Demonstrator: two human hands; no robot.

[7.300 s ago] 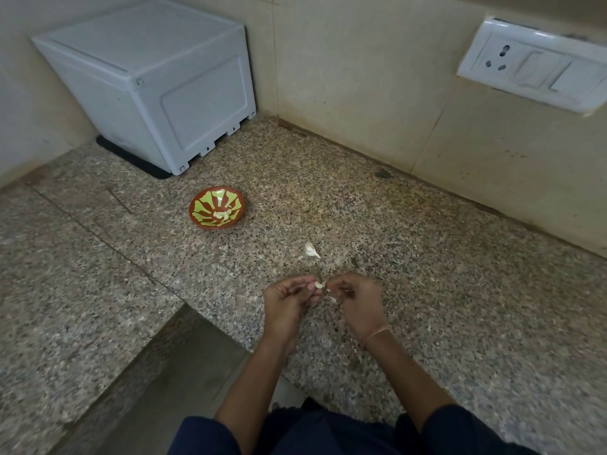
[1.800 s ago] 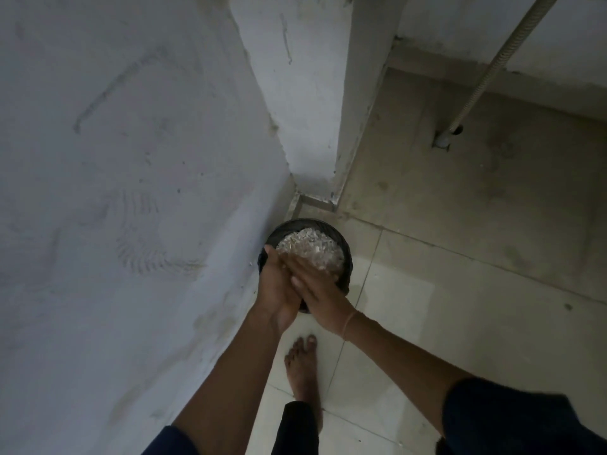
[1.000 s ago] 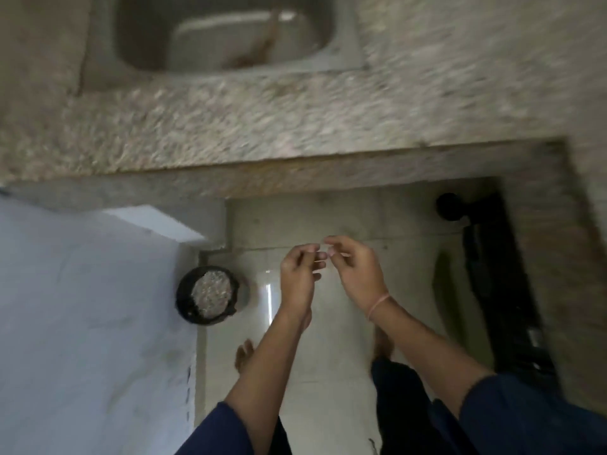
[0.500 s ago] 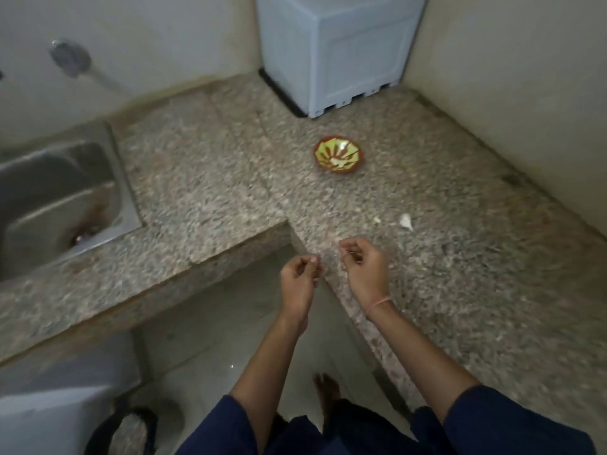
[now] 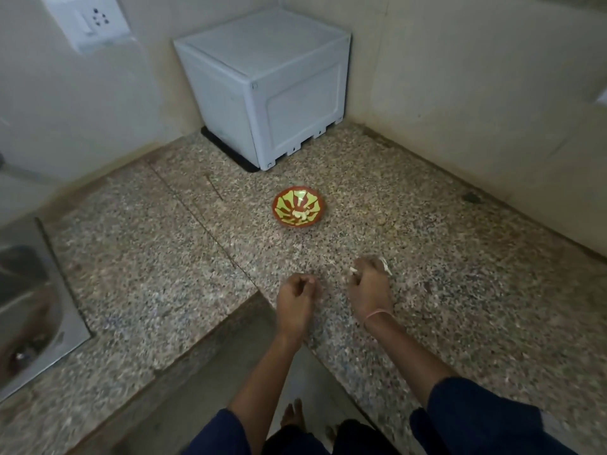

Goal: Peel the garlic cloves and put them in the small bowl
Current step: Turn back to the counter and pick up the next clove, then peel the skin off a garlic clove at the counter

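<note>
Spanning the whole frame: speckled granite counter [image 5: 460, 290]. White box [image 5: 262, 83] sits in the wall corner, behind the small bowl [image 5: 284, 203]. Steel sink [image 5: 29, 307] is far left of the bowl. Both hands are in front of the bowl, apart. Left hand [image 5: 295, 295]: fingers curled in, can't tell if it holds anything. Right hand [image 5: 369, 287]: fingers curled down at the counter, blurred, grip unclear. Bowl is upright on the counter with peeled garlic cloves [image 5: 300, 214] inside. White garlic bit [image 5: 387, 267] lies at the right hand's far edge.
</note>
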